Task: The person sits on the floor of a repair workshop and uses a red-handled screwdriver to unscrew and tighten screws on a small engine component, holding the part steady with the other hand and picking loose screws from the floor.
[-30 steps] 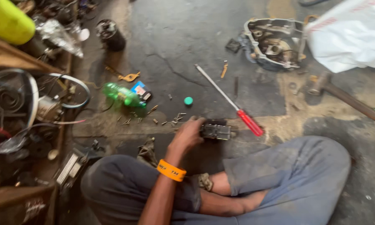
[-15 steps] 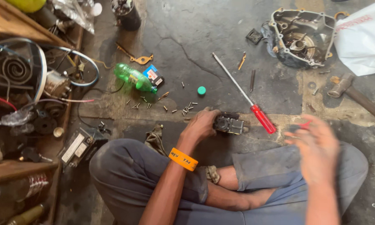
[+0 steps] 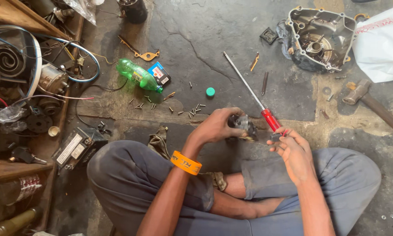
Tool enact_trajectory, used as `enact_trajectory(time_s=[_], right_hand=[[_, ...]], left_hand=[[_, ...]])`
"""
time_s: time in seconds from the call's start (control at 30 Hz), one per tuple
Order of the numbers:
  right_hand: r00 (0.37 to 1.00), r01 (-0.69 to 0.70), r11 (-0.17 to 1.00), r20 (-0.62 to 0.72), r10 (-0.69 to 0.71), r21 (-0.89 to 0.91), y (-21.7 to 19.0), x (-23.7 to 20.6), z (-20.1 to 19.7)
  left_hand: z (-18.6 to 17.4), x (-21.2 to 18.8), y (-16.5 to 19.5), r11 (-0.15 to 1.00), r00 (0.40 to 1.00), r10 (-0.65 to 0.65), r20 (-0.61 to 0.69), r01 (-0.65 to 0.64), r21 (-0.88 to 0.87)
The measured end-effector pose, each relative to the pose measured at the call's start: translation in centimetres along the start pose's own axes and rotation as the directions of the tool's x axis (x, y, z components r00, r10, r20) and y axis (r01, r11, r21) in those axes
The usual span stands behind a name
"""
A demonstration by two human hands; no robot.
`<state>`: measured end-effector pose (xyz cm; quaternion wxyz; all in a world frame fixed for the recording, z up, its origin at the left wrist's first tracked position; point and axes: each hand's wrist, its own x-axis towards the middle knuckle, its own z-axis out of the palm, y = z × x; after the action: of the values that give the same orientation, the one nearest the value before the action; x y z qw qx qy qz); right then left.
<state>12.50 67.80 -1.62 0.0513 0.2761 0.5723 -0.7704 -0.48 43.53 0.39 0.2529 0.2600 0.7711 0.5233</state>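
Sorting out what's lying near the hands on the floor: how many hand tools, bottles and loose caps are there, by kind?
Red-handled screwdriver by the right hand: 1
Hammer with wooden handle: 1
Green plastic bottle, lying down: 1
Green bottle cap: 1
Dark metal part held in the left hand: 1
Total: 5

One screwdriver, one green bottle, one hammer, two hands
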Motion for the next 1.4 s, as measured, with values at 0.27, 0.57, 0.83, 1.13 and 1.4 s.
enact_trajectory(time_s=[0.27, 0.57, 0.83, 1.13, 1.4], right_hand=[[0.979, -0.177, 0.983, 0.112, 0.172, 0.043, -0.3, -0.5, 0.9], [0.960, -0.222, 0.974, 0.184, 0.211, 0.036, -0.8, -1.1, 2.1], [0.961, -0.234, 0.971, 0.140, 0.238, -0.045, -1.2, -1.2, 2.3], [0.954, -0.255, 0.963, 0.139, 0.265, -0.083, -1.4, -1.4, 2.7], [0.951, -0.163, 0.985, 0.258, 0.171, -0.052, -2.7, -2.1, 2.7]], left_hand=[[0.7, 0.1, 1.3, 0.852, 0.960, -0.140, 0.242, 0.241, -0.464], [1.4, 0.3, 0.9, 0.788, 0.912, -0.297, 0.284, 0.402, -0.466], [1.3, 0.2, 1.0, 0.782, 0.832, -0.438, 0.340, 0.539, -0.312], [1.9, 0.5, -0.3, 0.774, 0.810, -0.496, 0.313, 0.576, -0.263], [3.6, 1.1, -4.5, 0.632, 0.751, -0.541, 0.379, 0.660, -0.405]])
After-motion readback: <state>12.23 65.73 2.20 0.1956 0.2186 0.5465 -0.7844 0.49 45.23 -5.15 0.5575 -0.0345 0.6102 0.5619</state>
